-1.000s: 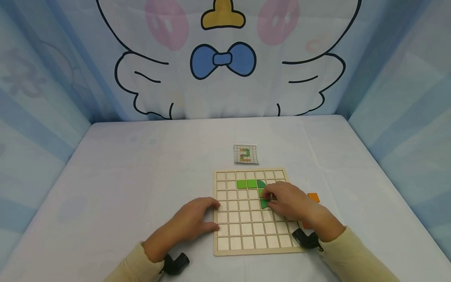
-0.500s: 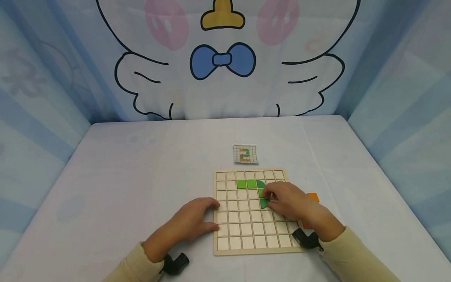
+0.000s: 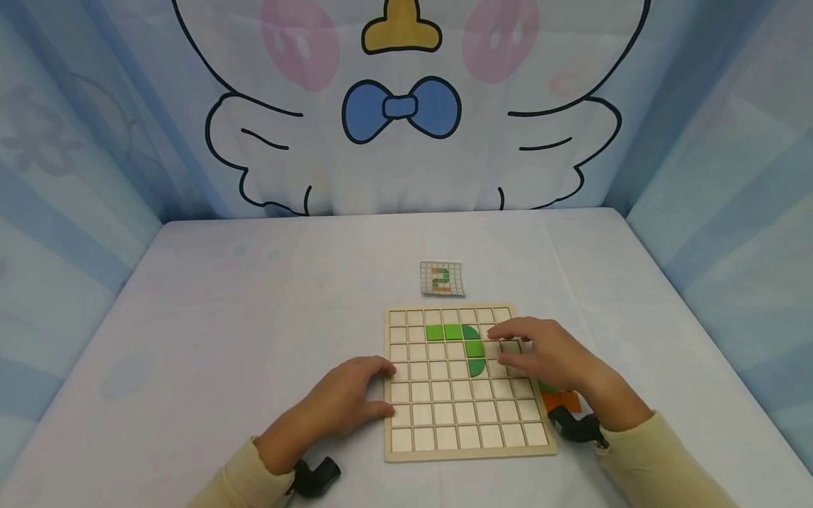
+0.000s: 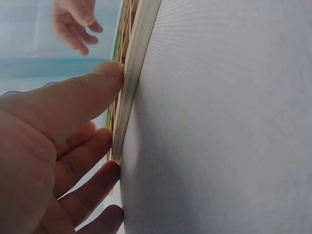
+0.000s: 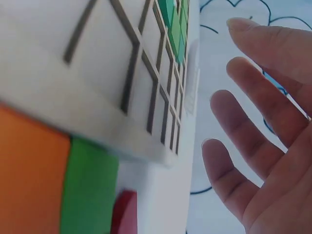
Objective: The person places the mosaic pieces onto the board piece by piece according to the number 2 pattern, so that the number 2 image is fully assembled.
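A wooden grid board (image 3: 438, 415) lies on the table, with several green tiles in its cells. Two light green squares (image 3: 443, 332) and a dark green rounded tile (image 3: 470, 331) form a row; below that tile sit a light green square (image 3: 474, 348) and another dark green rounded tile (image 3: 476, 367). My left hand (image 3: 346, 395) rests its thumb and fingertips against the board's left edge, also visible in the left wrist view. Over the board's right side hovers my right hand (image 3: 552, 356), fingers apart and holding nothing, as the right wrist view (image 5: 273, 126) confirms.
Beyond the board lies a small card (image 3: 442, 278) printed with a coloured figure on a grid. Beside the board's right edge are orange tiles (image 3: 562, 401), a green tile (image 5: 87, 185) and a red piece (image 5: 126, 214). Patterned curtains (image 3: 406, 169) surround the table.
My right hand has drawn back to the right from the green tiles and spread its fingers, leaving the lower two tiles in full view. The left hand and board stay put.
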### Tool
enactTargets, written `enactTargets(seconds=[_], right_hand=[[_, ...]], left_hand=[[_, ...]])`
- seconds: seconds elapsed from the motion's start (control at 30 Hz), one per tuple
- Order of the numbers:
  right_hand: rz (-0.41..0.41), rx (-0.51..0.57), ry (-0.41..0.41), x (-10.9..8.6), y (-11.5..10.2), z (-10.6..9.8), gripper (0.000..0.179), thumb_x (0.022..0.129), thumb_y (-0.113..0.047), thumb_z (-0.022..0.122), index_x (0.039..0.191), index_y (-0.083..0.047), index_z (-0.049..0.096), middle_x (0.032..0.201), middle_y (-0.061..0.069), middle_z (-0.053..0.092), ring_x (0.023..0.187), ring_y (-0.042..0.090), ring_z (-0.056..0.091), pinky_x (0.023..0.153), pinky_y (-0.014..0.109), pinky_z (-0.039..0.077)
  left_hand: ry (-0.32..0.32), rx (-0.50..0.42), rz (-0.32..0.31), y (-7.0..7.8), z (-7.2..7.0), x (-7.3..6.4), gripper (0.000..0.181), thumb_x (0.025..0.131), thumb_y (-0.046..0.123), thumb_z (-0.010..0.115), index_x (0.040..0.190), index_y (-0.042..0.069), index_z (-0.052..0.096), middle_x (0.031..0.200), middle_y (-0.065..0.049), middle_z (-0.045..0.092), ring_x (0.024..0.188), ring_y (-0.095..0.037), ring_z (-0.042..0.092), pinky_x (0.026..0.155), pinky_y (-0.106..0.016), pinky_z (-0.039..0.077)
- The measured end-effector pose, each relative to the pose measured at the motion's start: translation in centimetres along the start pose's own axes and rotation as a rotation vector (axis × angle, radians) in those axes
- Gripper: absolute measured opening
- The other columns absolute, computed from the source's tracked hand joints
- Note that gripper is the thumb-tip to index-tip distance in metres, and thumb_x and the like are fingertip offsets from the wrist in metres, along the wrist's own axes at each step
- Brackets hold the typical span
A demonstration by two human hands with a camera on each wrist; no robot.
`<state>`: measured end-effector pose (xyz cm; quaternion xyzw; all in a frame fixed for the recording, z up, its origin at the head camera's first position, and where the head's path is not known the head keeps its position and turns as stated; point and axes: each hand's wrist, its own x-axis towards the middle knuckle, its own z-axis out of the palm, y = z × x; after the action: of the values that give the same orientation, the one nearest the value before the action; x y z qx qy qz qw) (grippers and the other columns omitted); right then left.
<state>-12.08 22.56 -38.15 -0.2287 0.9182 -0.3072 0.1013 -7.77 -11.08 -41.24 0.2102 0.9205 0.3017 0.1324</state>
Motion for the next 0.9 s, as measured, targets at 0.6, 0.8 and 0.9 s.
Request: enactTargets(seconds=[0.6, 0.8, 0.9], right_hand=[[0.130, -0.018, 0.095, -2.5, 2.3, -3.0, 0.048, 0.091, -0.019, 0.074, 0.135, -0.006, 0.060, 0.128, 0.017, 0.063, 0.109, 0.039, 0.060, 0.091, 0.057, 0.053], [0.164, -0.017, 0.112, -3.3, 3.2, -3.3, 0.047, 0.091, -0.021, 0.075, 0.133, -0.006, 0.060, 0.126, 0.018, 0.063, 0.108, 0.039, 0.060, 0.089, 0.057, 0.053], [0.174, -0.038, 0.121, -3.7, 3.8, -3.4, 0.046, 0.090, -0.020, 0.076, 0.131, -0.005, 0.061, 0.122, 0.018, 0.064, 0.106, 0.038, 0.061, 0.088, 0.056, 0.053]], left_hand=[[-0.007, 0.000, -0.018, -0.1, 0.2, 0.1, 0.052, 0.080, 0.023, 0.086, 0.124, 0.007, 0.062, 0.124, -0.006, 0.064, 0.123, -0.029, 0.057, 0.104, -0.048, 0.045], [0.004, 0.000, -0.002, -0.2, 0.1, 0.1, 0.051, 0.080, 0.022, 0.087, 0.123, 0.007, 0.063, 0.122, -0.005, 0.065, 0.121, -0.029, 0.057, 0.104, -0.048, 0.045], [0.005, -0.004, 0.002, -0.2, 0.1, 0.1, 0.052, 0.080, 0.022, 0.087, 0.123, 0.007, 0.063, 0.122, -0.005, 0.065, 0.122, -0.029, 0.057, 0.104, -0.048, 0.045]])
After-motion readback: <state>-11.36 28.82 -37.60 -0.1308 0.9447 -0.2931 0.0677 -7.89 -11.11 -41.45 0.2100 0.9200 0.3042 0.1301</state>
